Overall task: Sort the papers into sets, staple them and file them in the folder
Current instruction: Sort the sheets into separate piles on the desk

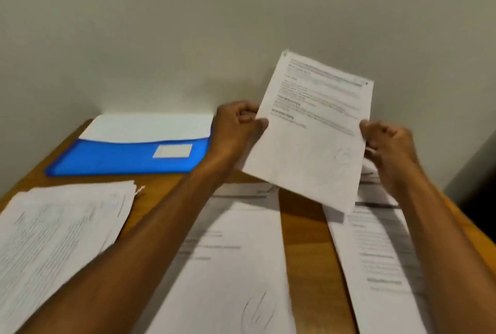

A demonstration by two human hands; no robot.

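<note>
— How many papers do we see?
— One sheet (314, 129) raised just right of the blue folder (126, 158), our left hand (239, 124) and right hand (386, 143) pinching its edges with curled fingers. Three groups of papers lie on the surface (306, 229) nearer us than the folder.
— And inside the folder?
— White sheets (147, 127), too blurred to count.
</note>
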